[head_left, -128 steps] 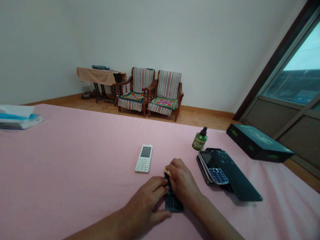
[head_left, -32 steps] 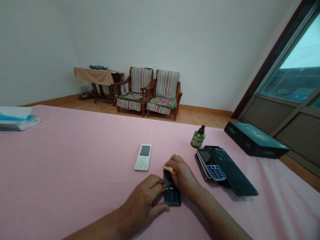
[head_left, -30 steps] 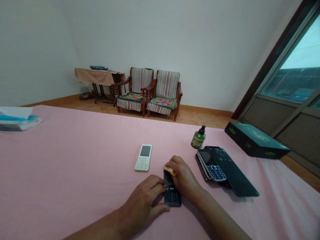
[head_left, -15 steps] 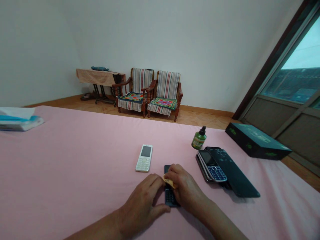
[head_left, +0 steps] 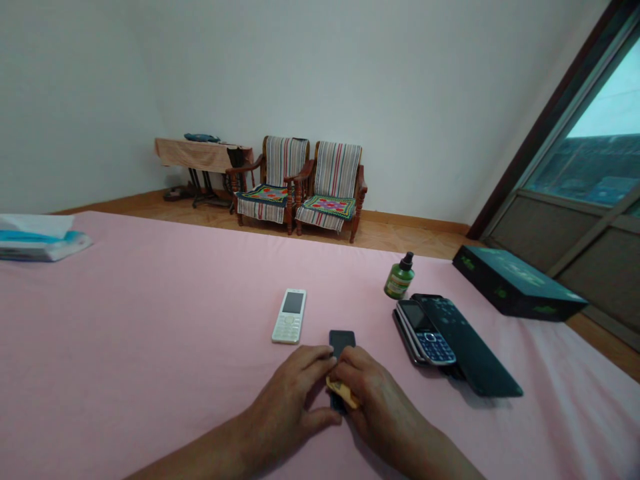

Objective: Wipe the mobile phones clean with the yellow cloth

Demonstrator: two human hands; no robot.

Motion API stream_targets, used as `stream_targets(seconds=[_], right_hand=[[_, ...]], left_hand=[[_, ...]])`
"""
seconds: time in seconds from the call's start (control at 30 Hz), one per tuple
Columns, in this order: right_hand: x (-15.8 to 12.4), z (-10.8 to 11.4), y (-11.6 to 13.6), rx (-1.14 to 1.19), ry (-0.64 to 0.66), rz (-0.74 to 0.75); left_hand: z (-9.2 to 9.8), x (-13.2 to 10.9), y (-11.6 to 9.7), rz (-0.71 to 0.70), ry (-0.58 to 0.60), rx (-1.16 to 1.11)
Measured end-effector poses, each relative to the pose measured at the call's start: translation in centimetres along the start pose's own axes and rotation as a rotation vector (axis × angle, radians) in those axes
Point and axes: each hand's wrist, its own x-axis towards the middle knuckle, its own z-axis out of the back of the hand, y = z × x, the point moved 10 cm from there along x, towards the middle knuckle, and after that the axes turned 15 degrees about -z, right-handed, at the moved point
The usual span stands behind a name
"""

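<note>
A dark keypad phone (head_left: 342,339) lies on the pink cloth, its screen end pointing away from me; my hands cover much of its keypad. My left hand (head_left: 295,393) steadies it from the left, fingertips at the upper edge and thumb near the bottom end. Pinched in my right hand (head_left: 373,393) is a small folded yellow cloth (head_left: 343,392), pressed onto the lower part of the phone. A white keypad phone (head_left: 289,317) lies just beyond my left hand, face up.
On the right are a stack of phones topped by a blue-keyed phone (head_left: 430,337), a long dark flat panel (head_left: 475,353), a green spray bottle (head_left: 399,277) and a black box (head_left: 517,283). A tissue pack (head_left: 45,245) sits far left on the pink-covered surface (head_left: 150,320).
My right hand has slid the yellow cloth down the phone toward me, uncovering the screen end. My left hand has barely moved and keeps its place on the phone.
</note>
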Motion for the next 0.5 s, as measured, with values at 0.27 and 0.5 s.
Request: stream_targets(seconds=[0.27, 0.5], right_hand=[[0.0, 2.9, -2.4, -0.071, -0.030, -0.139], [0.2, 0.7, -0.5, 0.002, -0.009, -0.006]], left_hand=[[-0.3, -0.1, 0.2, -0.013, 0.001, 0.019], [0.0, 0.4, -0.4, -0.046, -0.004, -0.051]])
